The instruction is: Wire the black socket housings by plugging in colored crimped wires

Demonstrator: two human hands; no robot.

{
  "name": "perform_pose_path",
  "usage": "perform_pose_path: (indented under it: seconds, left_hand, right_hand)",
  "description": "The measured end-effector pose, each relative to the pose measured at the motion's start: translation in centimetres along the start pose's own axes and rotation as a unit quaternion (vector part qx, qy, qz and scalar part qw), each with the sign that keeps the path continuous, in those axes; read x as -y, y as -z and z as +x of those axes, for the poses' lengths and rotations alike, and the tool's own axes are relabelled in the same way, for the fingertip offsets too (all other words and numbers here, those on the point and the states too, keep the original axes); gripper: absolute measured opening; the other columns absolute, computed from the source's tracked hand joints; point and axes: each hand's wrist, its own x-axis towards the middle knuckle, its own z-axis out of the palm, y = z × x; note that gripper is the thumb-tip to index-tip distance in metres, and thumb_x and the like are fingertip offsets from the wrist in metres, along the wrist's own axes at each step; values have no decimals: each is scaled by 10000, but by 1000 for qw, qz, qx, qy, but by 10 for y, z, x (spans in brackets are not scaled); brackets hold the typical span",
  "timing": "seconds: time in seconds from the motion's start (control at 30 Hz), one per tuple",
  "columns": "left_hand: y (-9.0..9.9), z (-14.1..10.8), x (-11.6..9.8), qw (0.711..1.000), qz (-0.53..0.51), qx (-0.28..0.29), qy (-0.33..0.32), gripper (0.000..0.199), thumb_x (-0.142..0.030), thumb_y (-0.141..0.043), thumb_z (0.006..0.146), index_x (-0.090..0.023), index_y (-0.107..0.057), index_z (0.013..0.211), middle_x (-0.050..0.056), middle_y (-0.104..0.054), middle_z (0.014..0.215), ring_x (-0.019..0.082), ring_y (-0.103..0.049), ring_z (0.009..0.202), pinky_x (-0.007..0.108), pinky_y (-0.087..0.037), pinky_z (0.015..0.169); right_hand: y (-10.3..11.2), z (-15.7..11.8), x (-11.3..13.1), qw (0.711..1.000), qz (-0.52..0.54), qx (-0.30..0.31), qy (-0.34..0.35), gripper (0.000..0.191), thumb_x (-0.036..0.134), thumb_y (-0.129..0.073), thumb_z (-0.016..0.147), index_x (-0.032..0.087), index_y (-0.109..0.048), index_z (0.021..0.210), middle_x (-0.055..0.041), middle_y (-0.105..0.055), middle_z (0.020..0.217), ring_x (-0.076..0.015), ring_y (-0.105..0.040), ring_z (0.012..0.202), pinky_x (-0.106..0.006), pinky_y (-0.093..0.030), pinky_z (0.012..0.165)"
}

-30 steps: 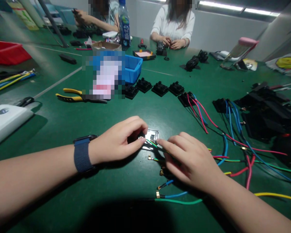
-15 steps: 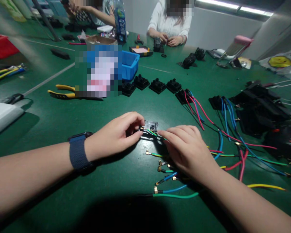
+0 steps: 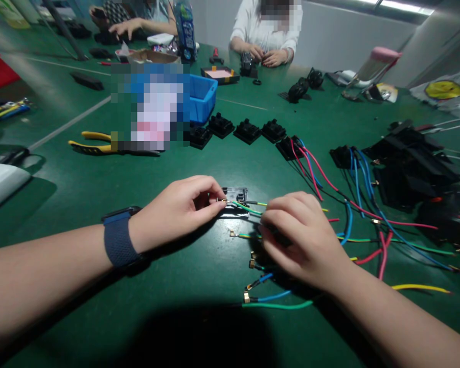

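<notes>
My left hand (image 3: 184, 209), with a dark blue watch strap on the wrist, pinches the metal terminal end of a green-and-yellow wire (image 3: 245, 207). This end lies over a small black plastic housing (image 3: 235, 195) that rests on the table, partly hidden by my fingers. My right hand (image 3: 299, 235) is closed around the same wire farther right, where the wire disappears between the fingertips. Below and beside my right hand lie loose wires with brass terminals, among them a blue wire (image 3: 272, 298) and a green wire (image 3: 279, 306).
Several black housings (image 3: 247, 131) stand in a row beyond my hands, some with red and blue wires. Yellow-handled pliers (image 3: 95, 148) and a blue bin (image 3: 203, 102) are at the left. Black parts (image 3: 402, 168) pile up at right. Two people sit across the table.
My right hand has shifted slightly right along the wire, its fingers more curled. My left fingertips have closed on the terminal end. Across the table, one person's hand has lowered.
</notes>
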Motion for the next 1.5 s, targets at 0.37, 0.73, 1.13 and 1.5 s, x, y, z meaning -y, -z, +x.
perform_pose_path:
  seconds: [0.37, 0.73, 1.13, 1.5]
  left_hand:
    - [0, 1, 0, 1000, 8, 8, -10, 125, -308, -541, 865, -195, -580, 897, -35, -578, 806, 95, -537, 720, 208, -414, 662]
    - [0, 0, 0, 1000, 8, 12, -12, 127, -309, -537, 864, -195, -577, 901, -37, -580, 808, 90, -537, 716, 201, -410, 664]
    - [1, 1, -1, 1000, 11, 19, -7, 181, -342, -506, 867, -183, -579, 910, -2, -601, 829, 133, -547, 738, 237, -415, 670]
    - [1, 1, -1, 1000, 22, 16, -6, 177, -336, -498, 870, -182, -574, 912, -2, -596, 821, 132, -541, 733, 246, -411, 676]
  right_hand:
    - [0, 2, 5, 993, -44, 109, -3, 98, 246, -534, 818, 181, -582, 762, -51, -583, 881, -219, -455, 848, -374, -311, 709]
    - [3, 1, 4, 998, 36, 22, 37, 113, 164, -513, 794, 132, -603, 733, -75, -592, 744, -187, -469, 715, -343, -327, 641]
    - [9, 1, 13, 962, 31, 223, 157, 81, 254, -447, 735, 213, -485, 676, -1, -480, 670, -159, -373, 618, -320, -245, 567]
    - [9, 4, 17, 955, -14, 251, 157, 97, 290, -476, 780, 205, -504, 744, -11, -511, 725, -175, -403, 699, -340, -279, 645]
